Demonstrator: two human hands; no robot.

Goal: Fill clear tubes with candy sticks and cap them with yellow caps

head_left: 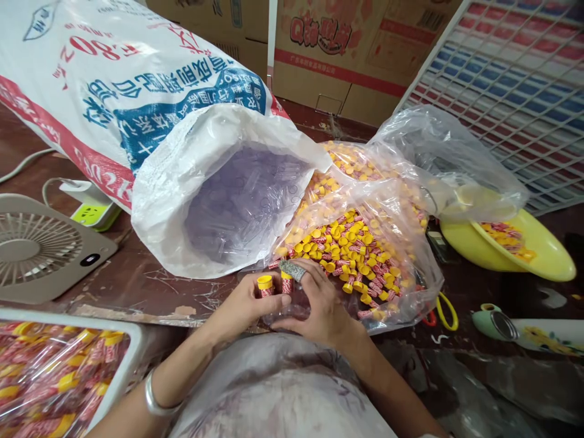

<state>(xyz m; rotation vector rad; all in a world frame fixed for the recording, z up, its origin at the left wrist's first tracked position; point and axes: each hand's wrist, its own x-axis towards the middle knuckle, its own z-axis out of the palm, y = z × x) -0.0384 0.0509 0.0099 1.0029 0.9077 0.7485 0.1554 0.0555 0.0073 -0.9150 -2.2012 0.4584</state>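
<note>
My left hand (244,307) is closed round a small red-and-white piece with a yellow cap (265,285). Beside it a second yellow-capped piece (286,283) stands upright between my left thumb and my right index finger. My right hand (323,307) is curled, its grey-wrapped index finger touching that second piece. Clear plastic shows between the hands, though its shape is hard to make out. Just beyond my right hand, many such pieces (351,249) spill within an open clear plastic bag (410,243). A white woven sack (159,225) lies open ahead, with clear plastic tubes (246,194) inside.
At lower left is a white tray (132,340) of filled clear tubes. A fan (41,255) and a power socket (93,210) stand left. Rightward are yellow bowls (547,249), yellow-handled scissors (447,311) and a flowered bottle (542,334). Cardboard boxes (337,79) and a white wire rack (497,103) stand behind.
</note>
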